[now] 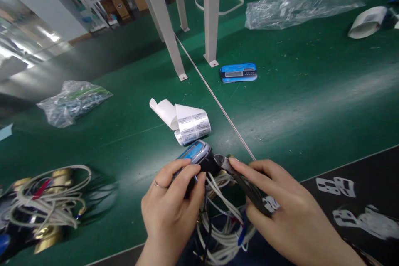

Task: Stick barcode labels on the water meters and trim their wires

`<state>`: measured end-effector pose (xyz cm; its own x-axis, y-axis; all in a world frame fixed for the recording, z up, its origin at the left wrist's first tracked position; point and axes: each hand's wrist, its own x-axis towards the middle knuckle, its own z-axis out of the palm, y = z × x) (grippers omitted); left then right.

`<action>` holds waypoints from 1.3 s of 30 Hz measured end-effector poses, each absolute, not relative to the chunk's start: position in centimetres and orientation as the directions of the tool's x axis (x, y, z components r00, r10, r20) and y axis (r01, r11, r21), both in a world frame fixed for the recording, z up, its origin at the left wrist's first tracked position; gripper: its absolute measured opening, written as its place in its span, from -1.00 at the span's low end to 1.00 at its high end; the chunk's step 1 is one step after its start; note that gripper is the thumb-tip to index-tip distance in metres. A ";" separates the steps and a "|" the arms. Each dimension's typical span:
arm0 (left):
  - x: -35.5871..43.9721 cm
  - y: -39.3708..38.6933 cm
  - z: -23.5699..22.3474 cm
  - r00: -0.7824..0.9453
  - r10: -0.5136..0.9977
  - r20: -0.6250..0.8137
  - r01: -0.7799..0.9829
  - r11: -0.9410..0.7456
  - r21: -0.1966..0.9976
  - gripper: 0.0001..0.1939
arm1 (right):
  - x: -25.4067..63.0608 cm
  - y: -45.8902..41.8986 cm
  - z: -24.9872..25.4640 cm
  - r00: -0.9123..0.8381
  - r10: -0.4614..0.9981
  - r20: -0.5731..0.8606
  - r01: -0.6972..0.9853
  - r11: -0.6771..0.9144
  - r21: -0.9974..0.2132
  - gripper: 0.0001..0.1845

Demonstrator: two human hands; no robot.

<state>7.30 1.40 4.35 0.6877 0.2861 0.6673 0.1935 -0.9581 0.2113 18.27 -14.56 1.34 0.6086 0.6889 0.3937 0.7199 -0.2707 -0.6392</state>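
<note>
My left hand (174, 203) is closed around a blue-faced electronic meter head (198, 152) with a black housing, tilted near the table's front edge. In my right hand (286, 208) is a pair of dark-handled pliers (249, 189), with their metal jaws against the right side of the housing. Whether the jaws grip anything is too small to tell. Below both hands hangs a coiled pale grey cable (221, 255) with a blue tie. A curled strip of printed silver labels (195, 124) lies just beyond the meter head.
A blue faceplate (238, 73) lies near the pale metal legs (211, 20) standing on the green table (131, 145). At left are a bag of small parts (73, 102) and a brass-fitted meter (50, 232) with coiled cable. Clear plastic wrap (289, 8) lies far right.
</note>
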 end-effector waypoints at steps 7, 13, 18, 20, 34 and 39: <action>7.2 1.4 4.1 0.691 0.302 0.656 0.190 -0.952 0.238 -0.89 | 17.4 -14.1 1.6 0.502 0.719 0.481 0.863 -0.377 -0.337 -0.43; 7.2 1.5 4.2 0.692 0.288 0.662 0.178 -0.957 0.231 -0.88 | 17.2 -14.3 2.2 0.450 0.773 0.446 0.893 -0.399 -0.209 -0.42; 7.2 1.5 4.3 0.702 0.271 0.659 0.177 -0.962 0.208 -0.89 | 17.0 -14.1 2.3 0.426 0.785 0.450 0.905 -0.368 -0.214 -0.44; 7.2 1.6 4.2 0.694 0.264 0.670 0.173 -0.964 0.200 -0.91 | 17.1 -14.0 2.1 0.440 0.763 0.473 0.897 -0.357 -0.259 -0.44; 6.9 1.3 5.4 0.724 0.215 0.656 0.144 -0.976 0.160 -0.88 | 19.5 -15.5 2.9 0.515 0.854 0.077 0.291 -0.089 -0.953 -0.42; 5.9 0.0 7.5 0.859 0.000 0.512 -0.177 -0.939 0.296 -0.91 | 19.9 -17.7 3.2 0.226 0.974 0.020 0.167 -0.018 -0.986 -0.48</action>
<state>5.88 0.01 7.45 0.8589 0.0001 0.5122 -0.1767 -0.9386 0.2965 19.93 -17.66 3.24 0.2259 0.9739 0.0204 0.1669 -0.0181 -0.9858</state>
